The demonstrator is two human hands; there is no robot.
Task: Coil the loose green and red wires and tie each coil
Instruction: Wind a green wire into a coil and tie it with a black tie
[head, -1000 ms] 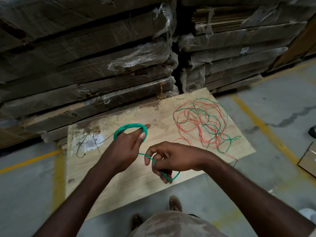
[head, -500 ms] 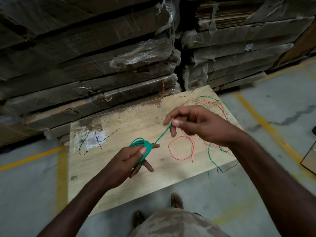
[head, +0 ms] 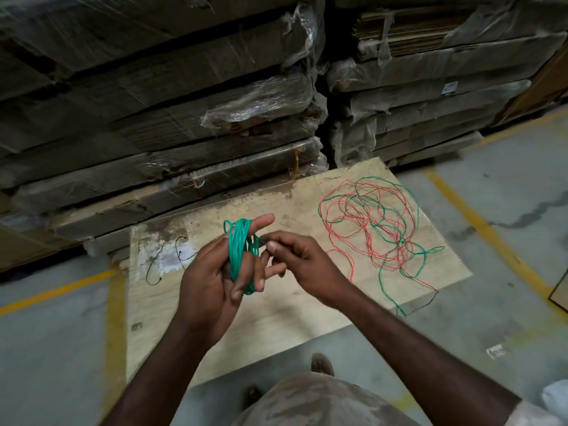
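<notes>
Matt, stained wood board (head: 215, 318); glossy plastic wrap (head: 258, 103) on cardboard stacks (head: 415, 96).

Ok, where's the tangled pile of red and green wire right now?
In the head view, the tangled pile of red and green wire lies on the right part of the wooden board, to the right of the right hand, untouched.

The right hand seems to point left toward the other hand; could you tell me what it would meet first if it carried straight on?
Probably the green coil held in the left hand; the right hand pinches the wire beside it, though depth is unclear.
</notes>
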